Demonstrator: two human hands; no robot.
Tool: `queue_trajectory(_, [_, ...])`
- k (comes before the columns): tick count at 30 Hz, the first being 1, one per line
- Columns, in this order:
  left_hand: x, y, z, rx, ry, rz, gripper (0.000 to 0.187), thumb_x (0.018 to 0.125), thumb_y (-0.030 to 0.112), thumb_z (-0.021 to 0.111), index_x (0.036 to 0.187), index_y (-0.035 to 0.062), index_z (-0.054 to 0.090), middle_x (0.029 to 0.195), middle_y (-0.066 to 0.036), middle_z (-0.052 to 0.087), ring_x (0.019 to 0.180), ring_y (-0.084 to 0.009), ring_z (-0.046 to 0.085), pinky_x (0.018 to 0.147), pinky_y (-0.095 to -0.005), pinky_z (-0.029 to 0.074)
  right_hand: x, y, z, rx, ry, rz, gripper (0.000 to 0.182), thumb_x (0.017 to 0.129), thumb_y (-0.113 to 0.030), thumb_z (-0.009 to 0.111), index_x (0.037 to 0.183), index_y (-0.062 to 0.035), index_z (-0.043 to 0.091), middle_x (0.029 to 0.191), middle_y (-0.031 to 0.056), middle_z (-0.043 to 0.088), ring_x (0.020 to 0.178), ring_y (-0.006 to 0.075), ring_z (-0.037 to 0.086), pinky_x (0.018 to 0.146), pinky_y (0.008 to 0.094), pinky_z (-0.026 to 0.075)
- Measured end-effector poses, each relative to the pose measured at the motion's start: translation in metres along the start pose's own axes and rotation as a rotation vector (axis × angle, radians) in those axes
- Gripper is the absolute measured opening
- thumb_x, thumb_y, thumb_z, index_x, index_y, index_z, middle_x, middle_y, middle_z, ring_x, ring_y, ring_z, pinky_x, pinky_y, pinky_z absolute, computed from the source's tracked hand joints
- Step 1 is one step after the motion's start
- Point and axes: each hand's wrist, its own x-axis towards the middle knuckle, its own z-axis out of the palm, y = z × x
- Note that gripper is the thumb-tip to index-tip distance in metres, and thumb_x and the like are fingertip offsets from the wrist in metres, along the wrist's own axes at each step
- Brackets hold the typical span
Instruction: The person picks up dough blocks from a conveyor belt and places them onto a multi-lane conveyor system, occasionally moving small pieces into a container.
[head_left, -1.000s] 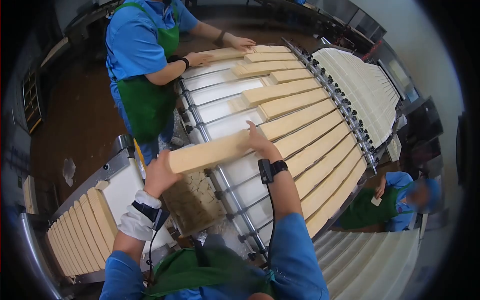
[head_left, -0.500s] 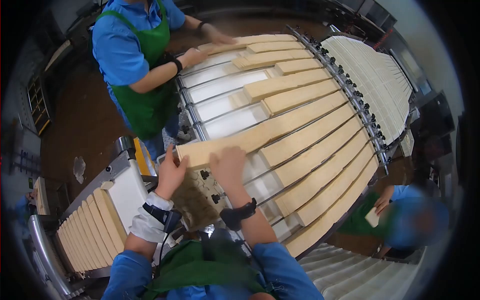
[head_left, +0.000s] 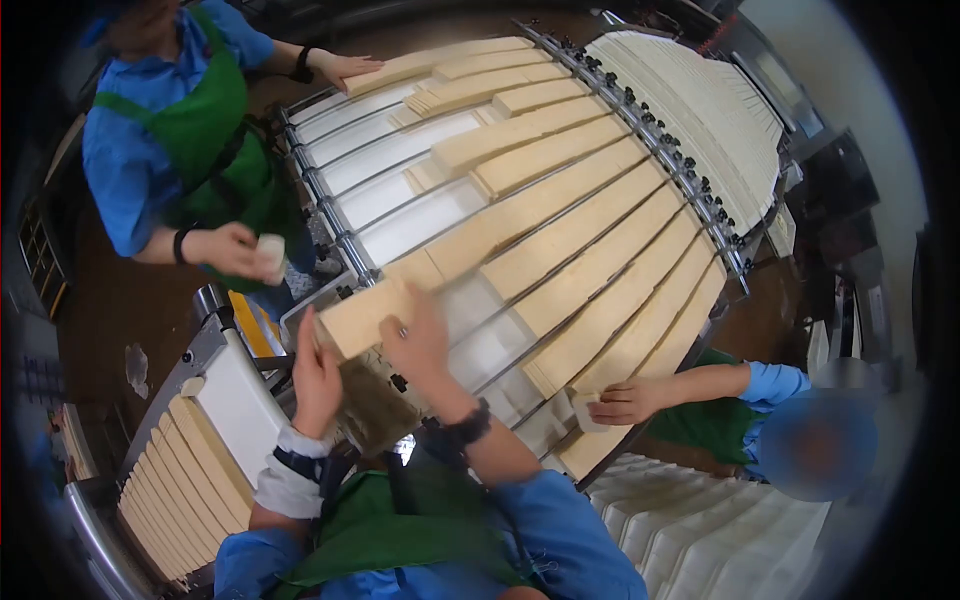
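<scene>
A pale stack of flat slabs (head_left: 366, 316) juts over the near-left end of the lane table, between my two hands. My left hand (head_left: 316, 384) stands upright at its outer end, fingers extended and lying against it. My right hand (head_left: 418, 340) is curled on its near side, fingers bent against the stack and slightly blurred. Just beyond, a longer row of the same slabs (head_left: 520, 212) runs up the lane, with a seam between. White belt surface (head_left: 480, 322) shows beside my right hand. Metal rods separate the lanes.
A co-worker at the left holds a small pale piece (head_left: 271, 258); their other hand rests on the far row. Another co-worker's hand (head_left: 628, 402) holds a piece at the right. A conveyor with upright slabs (head_left: 190, 480) is at lower left; a knobbed metal bar (head_left: 650, 140) crosses behind.
The near stack now shows a seam from the row behind. The left co-worker's one hand has dropped with a piece; the right co-worker's hand has reached the table. The view has shifted.
</scene>
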Motion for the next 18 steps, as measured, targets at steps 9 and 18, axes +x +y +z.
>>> queue_trajectory(9, [-0.005,0.017,0.104,0.117,-0.236,0.002,0.023,0.089,0.001,0.051,0.110,0.0032,0.057,0.100,-0.027,0.064,0.093,-0.0442,0.063,0.079,-0.0497,0.051,0.018,0.099,-0.059,-0.174,-0.050,0.122,0.047,0.078,-0.012,0.061,0.122,0.0056,0.057,0.112,0.0261,0.060,0.107,0.0431,0.055,0.093,0.0500,0.045])
queue_trajectory(18, [0.022,0.013,0.159,0.275,-0.277,-0.114,0.018,0.083,0.007,0.056,0.101,0.0026,0.053,0.085,-0.028,0.065,0.085,-0.0483,0.063,0.073,-0.0536,0.049,-0.048,0.038,-0.100,-0.348,0.018,-0.094,0.046,0.081,-0.012,0.066,0.122,0.0062,0.056,0.118,0.0259,0.054,0.108,0.0418,0.053,0.092,0.0499,0.045])
